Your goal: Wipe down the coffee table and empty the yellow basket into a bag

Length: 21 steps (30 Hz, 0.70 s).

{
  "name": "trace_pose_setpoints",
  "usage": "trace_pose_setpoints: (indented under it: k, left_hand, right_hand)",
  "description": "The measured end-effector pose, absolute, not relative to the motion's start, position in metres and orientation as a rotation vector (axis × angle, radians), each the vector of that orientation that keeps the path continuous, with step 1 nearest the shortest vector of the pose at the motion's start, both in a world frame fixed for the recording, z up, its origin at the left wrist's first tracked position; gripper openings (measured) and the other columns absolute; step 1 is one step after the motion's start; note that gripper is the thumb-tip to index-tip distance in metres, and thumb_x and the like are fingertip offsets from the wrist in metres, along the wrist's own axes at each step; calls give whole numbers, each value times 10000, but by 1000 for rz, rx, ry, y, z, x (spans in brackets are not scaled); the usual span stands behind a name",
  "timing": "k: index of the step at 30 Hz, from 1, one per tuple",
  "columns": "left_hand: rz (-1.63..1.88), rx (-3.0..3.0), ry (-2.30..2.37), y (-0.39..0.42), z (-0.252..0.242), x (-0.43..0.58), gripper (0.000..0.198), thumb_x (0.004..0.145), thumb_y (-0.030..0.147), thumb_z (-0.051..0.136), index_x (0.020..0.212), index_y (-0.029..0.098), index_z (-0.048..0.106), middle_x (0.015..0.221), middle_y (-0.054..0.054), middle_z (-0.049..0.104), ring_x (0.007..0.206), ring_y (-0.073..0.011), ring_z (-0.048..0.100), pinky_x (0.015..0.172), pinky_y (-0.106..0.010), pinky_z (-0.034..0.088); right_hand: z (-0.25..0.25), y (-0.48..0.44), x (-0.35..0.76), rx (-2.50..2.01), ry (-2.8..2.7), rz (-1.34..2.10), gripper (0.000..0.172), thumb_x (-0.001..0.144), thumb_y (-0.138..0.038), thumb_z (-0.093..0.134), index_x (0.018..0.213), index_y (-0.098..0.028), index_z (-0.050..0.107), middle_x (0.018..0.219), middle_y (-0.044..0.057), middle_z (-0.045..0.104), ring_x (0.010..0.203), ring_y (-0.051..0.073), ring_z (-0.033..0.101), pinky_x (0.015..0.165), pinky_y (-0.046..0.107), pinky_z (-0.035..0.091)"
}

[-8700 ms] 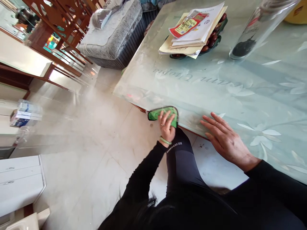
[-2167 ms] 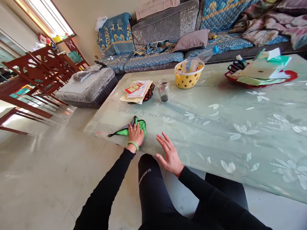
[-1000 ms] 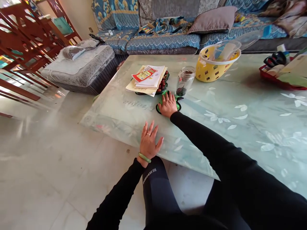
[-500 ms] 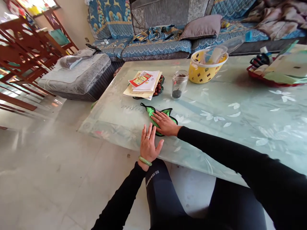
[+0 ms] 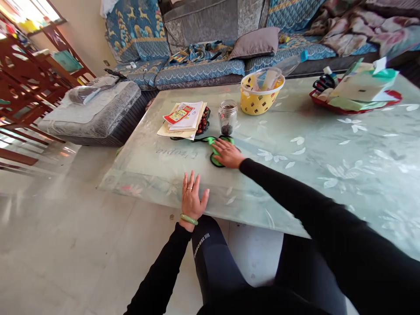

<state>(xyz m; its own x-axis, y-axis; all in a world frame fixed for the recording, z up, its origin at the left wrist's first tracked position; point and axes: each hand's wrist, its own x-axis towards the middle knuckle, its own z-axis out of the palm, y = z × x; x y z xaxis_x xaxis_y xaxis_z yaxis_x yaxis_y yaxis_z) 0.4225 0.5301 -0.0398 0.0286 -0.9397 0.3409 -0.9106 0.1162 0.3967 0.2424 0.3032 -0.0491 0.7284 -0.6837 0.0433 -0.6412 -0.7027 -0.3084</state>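
Under my right hand (image 5: 229,154) lies a green cloth (image 5: 215,160) with black edging, partly hidden by the palm. The fingers of that hand are stretched flat over the cloth, pressing it on the glass-like tabletop (image 5: 262,192). A dark loop of the cloth trails left toward the paper stack. My left hand (image 5: 192,200), with a ring and a green bangle, rests flat at the table's front edge, fingers apart and holding nothing. Just beyond the cloth stands a clear glass jar (image 5: 227,119) with dark stuff at its bottom.
Papers with a red packet (image 5: 180,114) lie on a dark tray of reddish-brown fruit (image 5: 203,121). A yellow basket (image 5: 259,103) stands behind the jar. On the right sits a red tray (image 5: 352,110) with papers and scissors. A sofa (image 5: 203,76) runs behind the table.
My right hand has pushed the cloth away from me, closer to the jar and the papers. My left hand stays flat near the table's edge. The view has shifted a little to the right.
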Motion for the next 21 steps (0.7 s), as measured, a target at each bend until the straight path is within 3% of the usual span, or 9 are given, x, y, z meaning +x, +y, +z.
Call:
trace_pose_setpoints:
  k: [7,11,15,21]
  left_hand:
    - [-108,1777,-1860,527,-43,423,617,1053,449,530,1580,127,509,1729,-176,376,1668,-388,180,1316,-623,319]
    - [-104,1778,-1846,526,-43,421,621,1049,457,539,1577,130,513,1723,-175,389,1662,-395,197,1311,-629,326]
    - [-92,1765,-1849,526,-43,421,615,1053,442,538,1577,122,510,1720,-180,392,1664,-389,191,1309,-615,341]
    - [-64,1719,-1849,528,-45,424,605,1056,398,539,1602,145,475,1728,-173,379,1673,-372,163,1315,-630,321]
  right_hand:
    - [-54,323,31,-2601,1562,-203,654,1083,-462,332,1626,-127,471,1691,140,431,1612,339,330,1306,562,311]
    - [-49,331,46,-2492,1764,-152,637,1068,-412,338,1590,-94,518,1665,174,461,1585,383,371,1266,614,362]
    - [-39,360,102,-2583,1470,-107,612,1083,-384,317,1583,-103,532,1692,150,417,1599,359,357,1273,583,377]
    - [-32,442,85,-2764,1082,-177,625,1118,-441,308,1704,-223,327,1742,69,337,1626,292,316,1289,516,386]
